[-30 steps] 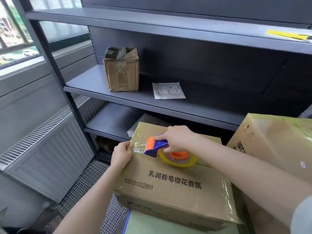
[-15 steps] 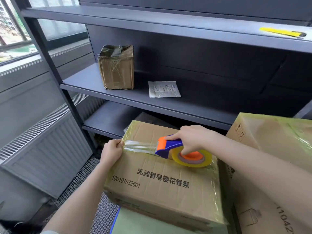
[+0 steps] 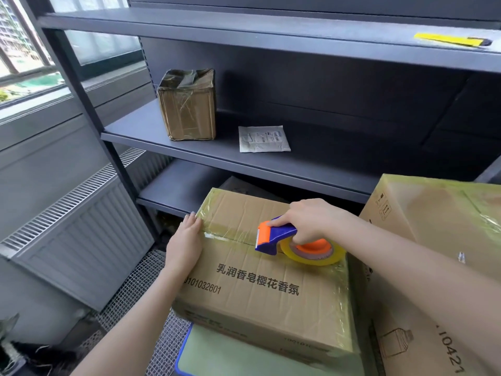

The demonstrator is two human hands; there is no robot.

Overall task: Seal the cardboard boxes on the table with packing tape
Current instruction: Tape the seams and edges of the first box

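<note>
Shelving point(image 3: 339, 158) of dark metal fills the back with 3 boards in view, and the front edge of the lowest board runs just behind the work. Left of it a ribbed radiator point(image 3: 81, 234) stands along the wall under the window, well apart from the boxes, with mesh flooring point(image 3: 130, 289) in the gap between. At the right a tall box point(image 3: 433, 213), skinned in tape, stands just beside the printed box point(image 3: 265, 299); whether their facing sides touch cannot be told. The printed box lies low in the middle on a green pad point(image 3: 217, 354) with a blue rim. A small box point(image 3: 187, 109) stands near the left end of the middle board, with a flat white packet point(image 3: 264, 138) near it on the right. The left hand point(image 3: 185, 244) lies flat with straight fingers over the printed box's left top edge, pressing down the start of a strip of tape point(image 3: 230, 232) laid along the centre seam. The right hand point(image 3: 309, 221) is curled round the tape dispenser point(image 3: 276, 237), forefinger stretched along its top, holding it on the seam right of middle. Only a short run of lid lies between its roll and the right edge. 1 yellow cutter point(image 3: 450, 39) lies on the top board, far right.
</note>
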